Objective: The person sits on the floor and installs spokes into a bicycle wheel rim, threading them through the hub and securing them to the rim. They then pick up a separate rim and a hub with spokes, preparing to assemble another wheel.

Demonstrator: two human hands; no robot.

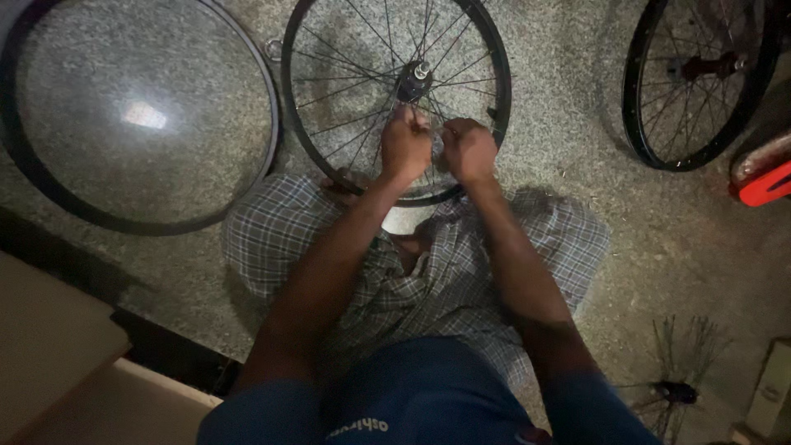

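A black spoked bicycle wheel point(306, 124) stands in front of me on the speckled floor, its hub point(414, 80) near the top middle. My left hand point(404, 145) reaches into the spokes just below the hub, fingers pinched on a spoke. Beside it, my right hand point(470, 151) is closed around spokes near the rim's lower right. My knees in checked cloth sit under the wheel's lower edge.
A bare black tyre point(272, 156) lies on the floor at the left. Another spoked wheel point(651, 140) stands at the upper right beside a red object point(766, 183). A bundle of loose spokes on a hub point(680, 387) lies at the lower right. A pale step point(49, 346) is at the lower left.
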